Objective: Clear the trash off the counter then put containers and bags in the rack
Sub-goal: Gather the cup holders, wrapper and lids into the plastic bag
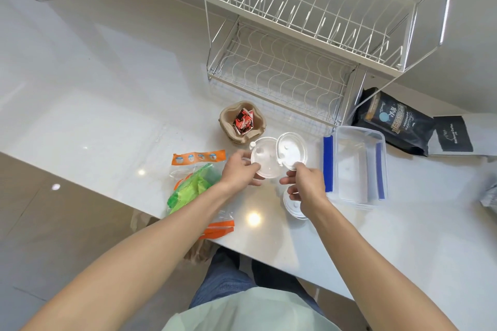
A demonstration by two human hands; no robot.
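My left hand [239, 169] grips a round white cup lid [265, 157] just above the white counter [107, 121]. My right hand [306, 185] pinches a second white cup lid [291, 150], tilted against the first. A third white lid [291, 205] lies on the counter, partly hidden under my right hand. Behind the lids sits a brown pulp cup carrier [243, 121] holding a crumpled red wrapper [244, 122]. A clear container with blue clips [355, 166] stands at the right. The white wire rack [309, 35] stands at the back.
A clear bag of green and orange items [196, 185] lies at the left by the counter's front edge. A black coffee bag [395, 121] and a dark card [451, 134] lie at the far right. A brown paper bag [199, 250] sits below the counter edge.
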